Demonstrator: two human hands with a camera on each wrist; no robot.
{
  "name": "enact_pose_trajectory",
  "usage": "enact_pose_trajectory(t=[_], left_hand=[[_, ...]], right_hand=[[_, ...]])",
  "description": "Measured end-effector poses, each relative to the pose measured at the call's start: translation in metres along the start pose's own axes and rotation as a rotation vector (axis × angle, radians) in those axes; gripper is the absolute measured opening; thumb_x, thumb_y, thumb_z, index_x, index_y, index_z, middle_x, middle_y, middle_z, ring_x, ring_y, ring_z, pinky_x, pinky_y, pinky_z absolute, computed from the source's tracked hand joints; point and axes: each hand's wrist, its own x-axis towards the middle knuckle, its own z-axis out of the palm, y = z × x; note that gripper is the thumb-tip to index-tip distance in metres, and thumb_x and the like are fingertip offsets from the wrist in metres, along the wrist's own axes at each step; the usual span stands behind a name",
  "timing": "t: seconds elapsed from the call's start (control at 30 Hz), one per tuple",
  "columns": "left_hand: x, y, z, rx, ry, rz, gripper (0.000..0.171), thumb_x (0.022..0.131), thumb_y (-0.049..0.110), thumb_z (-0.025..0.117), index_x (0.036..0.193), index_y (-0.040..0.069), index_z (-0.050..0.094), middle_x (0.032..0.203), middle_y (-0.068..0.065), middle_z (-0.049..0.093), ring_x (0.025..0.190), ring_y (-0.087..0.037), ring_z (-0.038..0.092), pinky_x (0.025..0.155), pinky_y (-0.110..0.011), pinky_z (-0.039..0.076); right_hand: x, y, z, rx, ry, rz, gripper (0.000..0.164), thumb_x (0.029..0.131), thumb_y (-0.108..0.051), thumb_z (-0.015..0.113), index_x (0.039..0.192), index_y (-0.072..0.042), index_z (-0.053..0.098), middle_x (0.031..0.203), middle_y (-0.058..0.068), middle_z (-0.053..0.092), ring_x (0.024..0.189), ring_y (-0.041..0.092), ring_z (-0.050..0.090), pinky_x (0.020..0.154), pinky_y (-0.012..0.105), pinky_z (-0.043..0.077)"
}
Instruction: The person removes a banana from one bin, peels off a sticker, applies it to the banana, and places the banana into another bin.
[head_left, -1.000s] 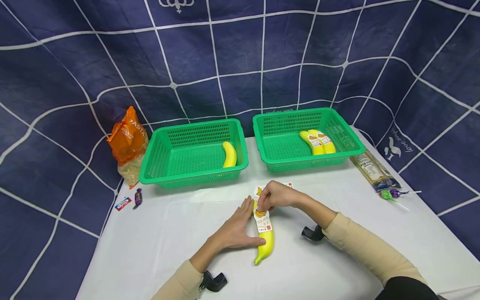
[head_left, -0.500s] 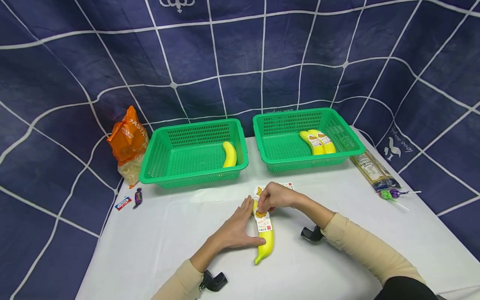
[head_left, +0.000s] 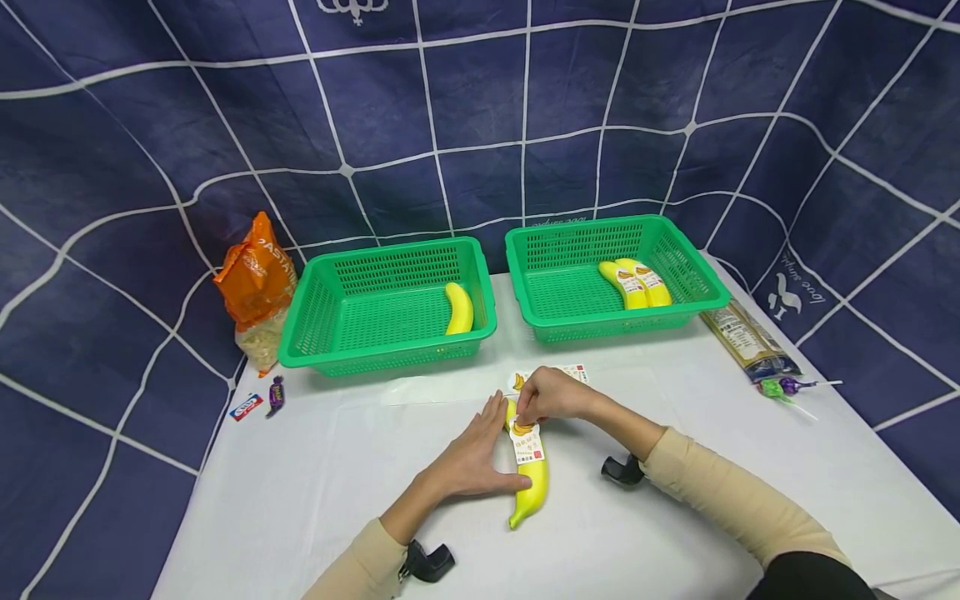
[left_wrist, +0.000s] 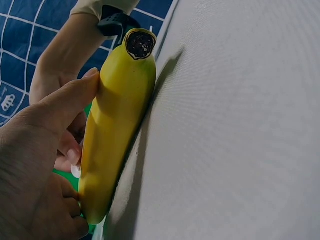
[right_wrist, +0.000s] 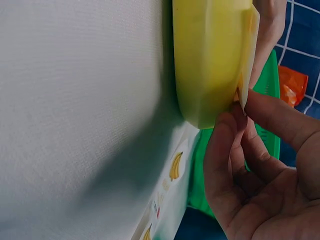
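Partition: dark blue fabric (head_left: 480,100) with white grid lines, hung behind and along both sides, rippled; white crown print (head_left: 354,10) at top edge. Table (head_left: 300,483): white surface, faintly creased. Lighting: shadows soft-edged

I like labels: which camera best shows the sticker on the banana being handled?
The head view: most of the sticker shows, printed side up. The right wrist view shows it edge-on, pinched by fingers; the left wrist view, at most a white sliver.
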Motion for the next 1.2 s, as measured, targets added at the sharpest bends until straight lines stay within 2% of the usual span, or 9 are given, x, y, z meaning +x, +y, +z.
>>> enact_pose_trajectory(t=[0.2,0.3,0.47,0.6,0.83,1.2], left_hand=[[0.000,0.000,0.000,0.010,0.004,-0.007,0.121,0.074,0.067,0.069,0.157,0.006,0.004,0.165,-0.008,-0.003,0.153,-0.019,0.002,0.124,-0.044,0.017],[0.000,0.000,-0.001,0.012,0.007,-0.001,0.121,0.075,0.067,0.069,0.157,0.006,0.005,0.165,-0.009,-0.003,0.153,-0.021,0.003,0.124,-0.045,0.017],[0.000,0.000,-0.002,0.008,0.011,0.014,0.120,0.075,0.067,0.069,0.157,0.006,0.005,0.165,-0.010,-0.003,0.153,-0.021,0.003,0.123,-0.047,0.018],[0.000,0.000,-0.002,0.008,0.012,0.008,0.121,0.075,0.067,0.069,0.157,0.007,0.004,0.165,-0.009,-0.004,0.153,-0.020,0.002,0.124,-0.046,0.017],[0.000,0.001,-0.002,0.003,-0.002,-0.009,0.122,0.074,0.069,0.068,0.157,0.008,0.003,0.166,-0.007,-0.005,0.153,-0.019,0.002,0.124,-0.045,0.017],[0.000,0.001,-0.001,0.026,-0.001,-0.004,0.122,0.075,0.068,0.068,0.157,0.005,0.004,0.166,-0.008,-0.004,0.153,-0.020,0.003,0.124,-0.044,0.017]], right_hand=[[-0.001,-0.003,0.000,-0.072,0.069,0.023,0.017,0.071,-0.018,0.086,0.075,-0.016,0.069,0.066,-0.003,0.066,0.062,0.012,0.057,0.059,0.024,0.045],[-0.005,-0.005,-0.002,-0.061,0.082,0.003,0.016,0.071,-0.019,0.085,0.074,-0.016,0.069,0.065,-0.003,0.065,0.062,0.012,0.056,0.059,0.025,0.044],[-0.011,-0.010,-0.004,0.072,-0.019,-0.050,0.012,0.075,-0.016,0.081,0.075,-0.011,0.070,0.064,-0.001,0.066,0.059,0.010,0.055,0.056,0.023,0.046],[-0.012,-0.010,0.000,0.099,-0.096,-0.051,0.014,0.080,-0.018,0.077,0.072,-0.009,0.070,0.061,-0.001,0.062,0.057,0.009,0.052,0.055,0.022,0.044],[-0.011,0.001,0.006,0.107,-0.101,-0.005,0.021,0.087,-0.020,0.070,0.070,-0.008,0.069,0.062,-0.003,0.061,0.056,0.009,0.053,0.057,0.026,0.049],[-0.026,0.019,0.010,0.171,-0.161,-0.040,0.023,0.087,-0.018,0.070,0.069,-0.004,0.068,0.059,-0.002,0.060,0.054,0.009,0.053,0.055,0.024,0.049]])
